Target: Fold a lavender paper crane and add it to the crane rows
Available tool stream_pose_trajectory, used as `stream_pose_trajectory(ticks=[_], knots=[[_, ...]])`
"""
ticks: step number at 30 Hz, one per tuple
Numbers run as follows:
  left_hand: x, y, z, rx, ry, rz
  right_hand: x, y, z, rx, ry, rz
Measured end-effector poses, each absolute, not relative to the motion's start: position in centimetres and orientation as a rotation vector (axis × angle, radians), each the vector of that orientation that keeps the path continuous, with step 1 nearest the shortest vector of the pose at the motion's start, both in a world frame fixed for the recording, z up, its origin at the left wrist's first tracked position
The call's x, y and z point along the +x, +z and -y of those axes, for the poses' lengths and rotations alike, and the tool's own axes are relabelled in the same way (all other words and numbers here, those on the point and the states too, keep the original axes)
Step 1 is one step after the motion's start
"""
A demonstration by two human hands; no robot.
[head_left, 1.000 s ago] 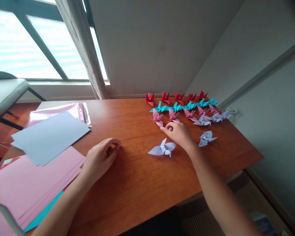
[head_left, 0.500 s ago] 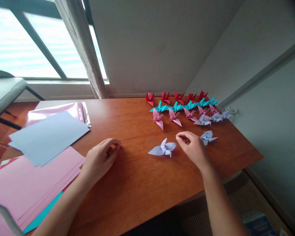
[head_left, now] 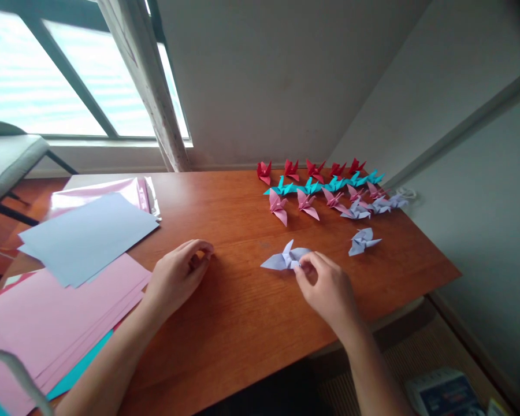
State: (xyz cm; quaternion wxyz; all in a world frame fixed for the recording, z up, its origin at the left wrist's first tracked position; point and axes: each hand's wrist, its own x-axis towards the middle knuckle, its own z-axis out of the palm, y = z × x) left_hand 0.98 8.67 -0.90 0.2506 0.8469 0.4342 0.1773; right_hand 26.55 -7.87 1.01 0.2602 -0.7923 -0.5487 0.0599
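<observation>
A pale lavender paper crane (head_left: 281, 260) stands on the wooden table, wings spread, in front of me. My right hand (head_left: 328, 284) pinches its right front part between thumb and fingertips, covering some of the wing. To the right of that hand sits a second pale crane (head_left: 364, 241), tilted and untouched. My left hand (head_left: 179, 274) rests on the table left of the cranes, fingers curled in and closed, with nothing visible in them. Farther back stand rows of folded cranes: red cranes (head_left: 315, 170), turquoise cranes (head_left: 311, 187), pink cranes (head_left: 305, 203) and more pale cranes (head_left: 356, 211).
On the left lie pale blue sheets (head_left: 91, 237), pink sheets (head_left: 60, 323), a turquoise sheet (head_left: 80, 365) and a shiny plastic packet (head_left: 104, 194). A grey curved bar (head_left: 17, 370) crosses the lower left corner. The table's (head_left: 238, 358) near edge runs diagonally below my right arm.
My right hand has moved left and toward me, from beside the tilted crane to the nearer pale crane, and now grips it. My left hand has stayed in place.
</observation>
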Motion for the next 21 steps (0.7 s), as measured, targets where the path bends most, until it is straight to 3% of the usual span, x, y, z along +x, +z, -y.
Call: stream_pose_trajectory(ticks=[9,21], knots=[[0.9,-1.2,-8.8,2.326,0.479,-1.156,29.4,0.8,7.1,-2.117,-0.174,1.369],[0.8,-1.1,-8.7,2.334,0.47,-1.162,31.3,-0.3,3.8,-2.323,-0.186,1.228]])
